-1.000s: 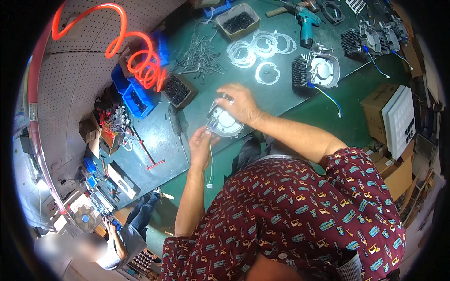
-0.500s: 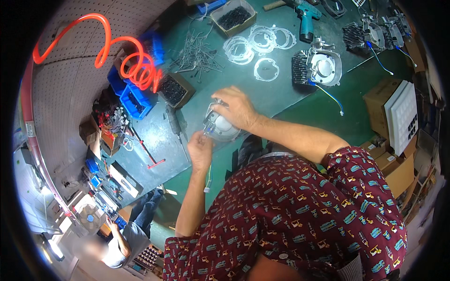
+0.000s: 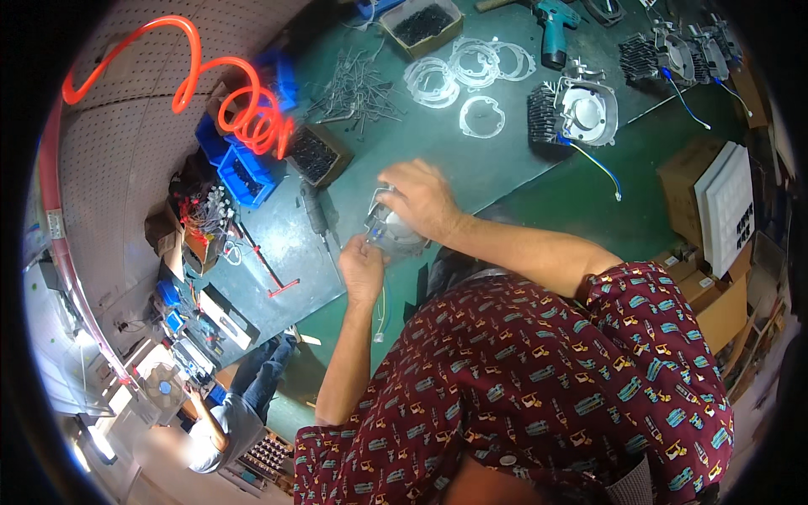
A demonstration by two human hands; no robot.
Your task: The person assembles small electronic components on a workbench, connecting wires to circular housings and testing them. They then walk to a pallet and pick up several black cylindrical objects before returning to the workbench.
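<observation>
At the bench edge, a round silvery metal housing [image 3: 402,236] lies under my hands. My right hand [image 3: 421,199] is closed over its far right side, thumb and fingers gripping it. My left hand [image 3: 362,264] pinches at the housing's near left corner, beside a small blue spot; whatever sits between its fingertips is too small to name. From below this corner hangs a thin wire [image 3: 386,305] ending in a white connector [image 3: 378,337]. Left of my left hand lies a dark power screwdriver [image 3: 313,212] with a long bit pointing toward me.
Flat ring gaskets [image 3: 482,117], a heap of bent metal rods [image 3: 358,88] and a box of dark screws [image 3: 316,156] lie beyond. A finned engine housing [image 3: 581,114] and a teal drill [image 3: 554,34] stand right. A red coiled hose [image 3: 257,126] hangs left. Another person [image 3: 223,433] works lower left.
My right hand shifts slightly over the housing, its fingers moving. My left hand stays pinched at the corner, and the hanging wire and connector swing a little to the right.
</observation>
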